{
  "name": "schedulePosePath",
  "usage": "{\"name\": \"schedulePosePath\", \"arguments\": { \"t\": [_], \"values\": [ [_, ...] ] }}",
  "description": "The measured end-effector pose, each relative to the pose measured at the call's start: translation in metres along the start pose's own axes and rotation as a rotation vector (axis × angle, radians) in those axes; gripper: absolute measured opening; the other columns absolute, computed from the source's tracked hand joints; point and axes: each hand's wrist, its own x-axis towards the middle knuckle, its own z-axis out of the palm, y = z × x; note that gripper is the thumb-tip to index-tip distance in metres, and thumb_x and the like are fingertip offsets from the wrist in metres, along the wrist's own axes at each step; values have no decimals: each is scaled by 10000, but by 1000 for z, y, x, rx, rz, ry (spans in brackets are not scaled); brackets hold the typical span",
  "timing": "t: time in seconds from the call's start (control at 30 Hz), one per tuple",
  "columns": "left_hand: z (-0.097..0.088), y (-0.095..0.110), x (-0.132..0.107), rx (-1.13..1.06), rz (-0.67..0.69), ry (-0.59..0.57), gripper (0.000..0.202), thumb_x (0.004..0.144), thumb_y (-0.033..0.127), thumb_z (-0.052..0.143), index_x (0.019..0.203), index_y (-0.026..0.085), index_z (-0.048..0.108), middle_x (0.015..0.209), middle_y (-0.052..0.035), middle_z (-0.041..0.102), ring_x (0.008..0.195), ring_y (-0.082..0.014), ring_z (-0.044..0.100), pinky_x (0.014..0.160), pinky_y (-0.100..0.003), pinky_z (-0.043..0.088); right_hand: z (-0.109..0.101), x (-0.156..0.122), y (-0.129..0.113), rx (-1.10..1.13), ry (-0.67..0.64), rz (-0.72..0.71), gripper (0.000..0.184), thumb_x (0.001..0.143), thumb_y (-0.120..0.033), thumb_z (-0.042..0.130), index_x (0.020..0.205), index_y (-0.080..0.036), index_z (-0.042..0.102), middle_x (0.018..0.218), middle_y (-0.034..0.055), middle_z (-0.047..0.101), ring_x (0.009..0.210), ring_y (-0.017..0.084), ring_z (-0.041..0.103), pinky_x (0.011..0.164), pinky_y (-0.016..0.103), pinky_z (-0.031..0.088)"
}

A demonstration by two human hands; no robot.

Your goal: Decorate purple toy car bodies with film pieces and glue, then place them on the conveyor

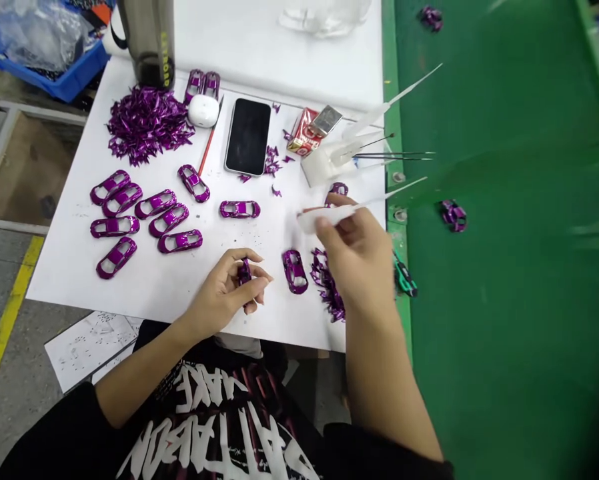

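- Left hand [224, 293]: fingers curled, thumb and fingertips pinching one small purple car [245, 272] above the near edge of the white surface [259, 320].
- Right hand [362, 257]: thumb and fingers closed on a white bottle [327, 217] with a long thin nozzle, raised right of the held car and apart from it.
- Cars grouped at left [168, 220]: seven, lying close together; probably handled ones, though whether finished cannot be told.
- Single cars: one at mid-surface [239, 209], one between the hands [295, 271]; status unclear.
- Large pile of purple pieces [147, 127]: at far left; judged as plenty of stock left.
- Small pile of purple pieces [325, 283]: partly behind the right hand; apparently the working supply.
- Overall: seemingly mid-batch, the held car not yet set down.
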Motion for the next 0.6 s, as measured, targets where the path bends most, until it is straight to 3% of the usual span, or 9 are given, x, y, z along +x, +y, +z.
{"name": "schedulePosePath", "arguments": {
  "t": [0.07,0.17,0.23,0.3,0.43,0.53,0.6],
  "values": [
    [-1,-1,0,-20,-17,20,316,923,251,759,1167,223,561,1010,-14,601,698,-59,538,563,-172,482,1,-23,-17,219,38,62,359,956,-565,715,1088,-235,669,832,34,645,733,280,664,681,425,609],
    [-3,0,-2,-22,-38,28,416,875,261,828,1206,245,577,1023,2,568,710,-57,517,595,-188,490,4,-63,-48,200,178,105,337,1083,-539,615,960,-232,679,645,-17,501,474,204,468,444,342,448],
    [-2,-1,-2,-31,-50,47,469,853,272,854,1232,257,578,1025,5,558,742,-65,531,609,-190,489,11,-82,-59,107,335,31,260,1072,-437,665,893,-256,610,673,-23,491,481,201,456,431,336,408],
    [-1,-3,0,-29,-44,76,513,829,276,879,1243,263,577,1023,9,557,756,-67,538,619,-189,484,24,-90,-61,120,437,-160,317,1015,-353,728,817,-276,493,680,-40,469,491,195,450,442,335,420],
    [1,-5,1,-6,-15,110,572,786,253,915,1247,257,576,1010,18,575,744,-50,543,656,-184,473,46,-94,-52,109,438,-446,463,1059,-336,658,714,-268,358,599,-51,407,420,168,371,397,327,358],
    [2,-3,0,-16,-22,114,582,780,249,919,1251,250,577,1003,19,584,751,-49,549,683,-183,477,44,-101,-43,32,475,-442,510,1090,-365,631,688,-269,333,592,-34,426,416,184,387,407,359,390],
    [2,-2,0,-23,-28,113,577,788,249,913,1258,248,578,1006,17,585,756,-51,550,692,-185,481,34,-109,-34,-82,331,-312,500,1123,-433,516,690,-283,315,590,-10,427,451,233,466,464,430,484]
  ]
}}
